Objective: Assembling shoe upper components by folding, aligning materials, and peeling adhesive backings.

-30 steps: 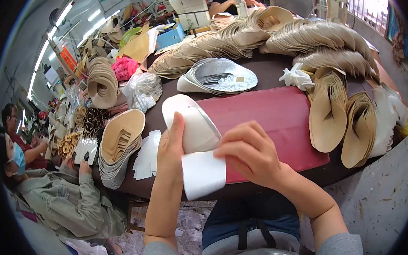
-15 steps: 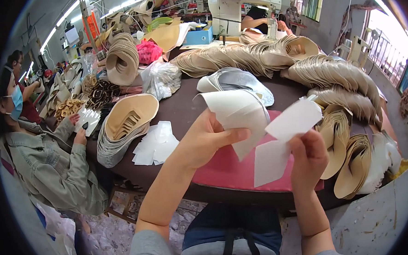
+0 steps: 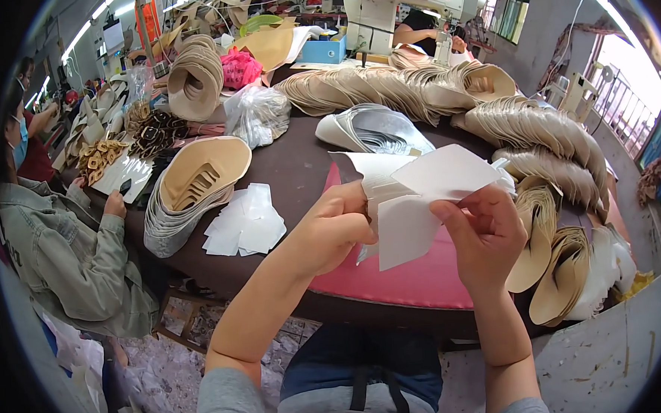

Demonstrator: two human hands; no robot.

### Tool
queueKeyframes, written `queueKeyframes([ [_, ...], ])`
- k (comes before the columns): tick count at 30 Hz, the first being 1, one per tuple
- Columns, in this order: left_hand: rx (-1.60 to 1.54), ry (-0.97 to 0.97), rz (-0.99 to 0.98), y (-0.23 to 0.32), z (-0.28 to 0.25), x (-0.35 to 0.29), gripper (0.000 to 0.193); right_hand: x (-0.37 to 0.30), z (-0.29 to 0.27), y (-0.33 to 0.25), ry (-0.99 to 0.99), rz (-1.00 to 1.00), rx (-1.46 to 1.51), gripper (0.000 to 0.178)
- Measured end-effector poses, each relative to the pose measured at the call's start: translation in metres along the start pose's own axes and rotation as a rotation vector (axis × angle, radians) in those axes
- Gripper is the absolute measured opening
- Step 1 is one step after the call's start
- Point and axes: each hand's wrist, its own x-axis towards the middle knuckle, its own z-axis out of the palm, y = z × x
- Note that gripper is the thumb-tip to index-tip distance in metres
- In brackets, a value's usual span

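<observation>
My left hand [image 3: 339, 230] is closed on a curved off-white shoe-upper piece [image 3: 358, 165] above the pink pad [image 3: 401, 277]. White sheet pieces partly cover it, and its lower part is hidden. My right hand [image 3: 490, 229] pinches thin white sheet pieces [image 3: 448, 173] between thumb and fingers. One piece points up and right; another hangs down beside my left hand. They overlap the shoe-upper piece, but whether they are pressed onto it I cannot tell. A loose pile of similar white pieces [image 3: 245, 222] lies on the dark table to the left.
Nested tan-lined uppers [image 3: 205, 172] stand left, and white ones [image 3: 371, 126] lie behind my hands. Long rows of uppers [image 3: 377, 92] line the back and right. A clear plastic bag [image 3: 257, 114] sits behind. At left, a person in a green jacket [image 3: 71, 250] holds a small dark object.
My right hand has brought the white pieces left, over the shoe-upper piece. My left hand has turned that piece. The person at left has shifted farther left.
</observation>
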Motion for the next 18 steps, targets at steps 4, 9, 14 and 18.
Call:
queueKeyframes([
  [4, -0.084, 0.008, 0.042, 0.000, -0.004, -0.002, 0.033, 0.001, 0.007, 0.000, 0.004, 0.017, -0.033, 0.023],
  [9, 0.348, 0.296, -0.062, 0.005, 0.019, 0.000, 0.020, -0.004, 0.012, 0.007, 0.006, 0.047, -0.043, 0.026],
  [14, 0.309, 0.353, -0.019, -0.002, 0.017, -0.004, 0.022, 0.011, 0.001, 0.009, -0.121, -0.256, -0.248, 0.026],
  [18, 0.439, 0.294, -0.088, -0.002, 0.021, -0.006, 0.020, 0.051, -0.017, -0.009, -0.447, -0.170, -0.192, 0.023],
])
